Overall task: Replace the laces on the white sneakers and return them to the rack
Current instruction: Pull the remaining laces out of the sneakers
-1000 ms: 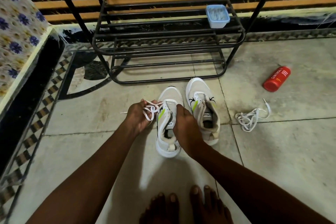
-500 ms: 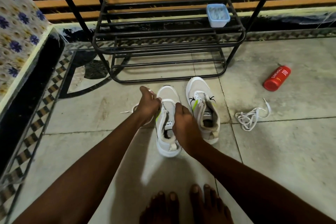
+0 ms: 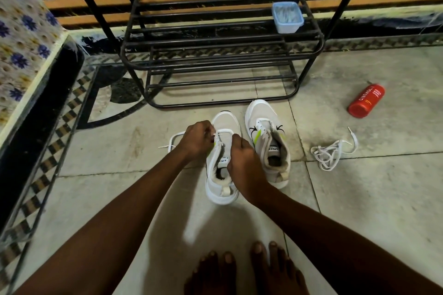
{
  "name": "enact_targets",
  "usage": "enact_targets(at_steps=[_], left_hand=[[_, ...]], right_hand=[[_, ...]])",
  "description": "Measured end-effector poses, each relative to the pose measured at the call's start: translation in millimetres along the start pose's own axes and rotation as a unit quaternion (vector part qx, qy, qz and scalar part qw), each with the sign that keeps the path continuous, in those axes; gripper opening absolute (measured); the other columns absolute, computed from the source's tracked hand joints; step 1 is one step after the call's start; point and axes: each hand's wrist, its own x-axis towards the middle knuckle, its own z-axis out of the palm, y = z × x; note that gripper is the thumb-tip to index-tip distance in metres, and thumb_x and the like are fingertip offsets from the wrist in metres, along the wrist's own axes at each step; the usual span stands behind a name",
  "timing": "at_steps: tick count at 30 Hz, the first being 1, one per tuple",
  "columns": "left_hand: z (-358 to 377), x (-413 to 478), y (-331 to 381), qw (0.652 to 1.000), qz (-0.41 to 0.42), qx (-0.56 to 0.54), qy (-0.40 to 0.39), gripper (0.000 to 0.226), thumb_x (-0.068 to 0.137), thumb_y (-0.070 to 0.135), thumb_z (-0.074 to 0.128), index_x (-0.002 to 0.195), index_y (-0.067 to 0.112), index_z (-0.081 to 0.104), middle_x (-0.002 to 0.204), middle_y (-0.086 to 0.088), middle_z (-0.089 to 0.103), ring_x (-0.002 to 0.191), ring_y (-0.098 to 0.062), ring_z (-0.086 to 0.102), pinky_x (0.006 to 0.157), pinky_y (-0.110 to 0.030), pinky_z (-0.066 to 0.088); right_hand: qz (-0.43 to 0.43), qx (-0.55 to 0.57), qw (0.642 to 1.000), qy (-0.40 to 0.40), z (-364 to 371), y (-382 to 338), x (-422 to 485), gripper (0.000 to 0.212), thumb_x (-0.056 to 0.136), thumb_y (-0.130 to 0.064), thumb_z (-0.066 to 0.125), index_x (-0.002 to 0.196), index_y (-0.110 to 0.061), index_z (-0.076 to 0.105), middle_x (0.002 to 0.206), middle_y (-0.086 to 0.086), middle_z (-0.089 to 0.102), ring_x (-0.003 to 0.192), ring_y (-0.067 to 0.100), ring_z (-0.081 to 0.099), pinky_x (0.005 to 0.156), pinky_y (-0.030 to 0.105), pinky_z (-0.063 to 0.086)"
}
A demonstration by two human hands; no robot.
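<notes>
A person is crouching barefoot on a pale tiled floor (image 3: 371, 199), working on a pair of white sneakers in front of a black metal rack (image 3: 203, 42). The rack is standing at the far side against a wall of orange and dark stripes, and a flowered cloth (image 3: 21, 31) is hanging over a raised ledge at the far left.

The left sneaker (image 3: 224, 122) and the right sneaker (image 3: 262, 115) are sitting side by side on the floor just near of the rack's bottom bar, toes pointing toward it. The right one is lying slightly farther away. Both are off the rack.

The left hand (image 3: 197, 139) is curling its fingers around a white lace (image 3: 172, 139) at the front eyelets of the left sneaker, and the lace is looping out to the left across the tile. The right hand (image 3: 242, 160) is closing over the right edge of that same sneaker's opening, gripping it. The person's bare feet (image 3: 239, 270) are showing at the near edge.

To the right, well apart from the shoes, a loose tangle of lace (image 3: 328, 154) is lying on the floor. Farther right, a red bottle (image 3: 365, 100) is lying on its side. A small blue container (image 3: 287, 17) is sitting on the right end of a rack shelf.
</notes>
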Motion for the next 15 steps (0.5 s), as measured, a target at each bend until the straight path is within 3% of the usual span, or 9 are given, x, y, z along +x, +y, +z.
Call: enact_targets(at_steps=[7,11,15], left_hand=[[4.9,-0.5,-0.5,0.998,0.037,0.047,0.020,0.013,0.088,0.003,0.056,0.091,0.009,0.067,0.095,-0.009,0.073,0.092,-0.030,0.065,0.076,-0.029,0.042],[-0.5,0.1,-0.9,0.998,0.047,0.024,0.032,0.011,0.088,0.003,0.063,0.085,0.008,0.073,0.084,-0.002,0.073,0.081,-0.018,0.062,0.070,-0.016,0.035],[-3.6,3.0,-1.8,0.998,0.047,0.025,0.033,0.010,0.085,0.003,0.068,0.084,0.008,0.077,0.083,-0.002,0.075,0.076,-0.012,0.061,0.073,-0.020,0.042]], right_hand=[[-0.002,0.016,1.000,0.003,-1.3,0.3,1.4,0.045,0.059,0.013,0.064,0.102,0.003,0.058,0.083,0.023,0.061,0.074,0.042,0.063,0.064,0.041,0.055],[-0.017,0.010,1.000,-0.012,-2.7,1.2,1.2,0.049,0.056,0.011,0.066,0.104,0.003,0.058,0.087,0.024,0.061,0.080,0.042,0.062,0.069,0.043,0.055],[-0.025,-0.004,1.000,-0.015,-1.9,1.3,2.7,0.047,0.056,0.011,0.065,0.101,0.003,0.058,0.087,0.023,0.061,0.080,0.042,0.062,0.067,0.044,0.055]])
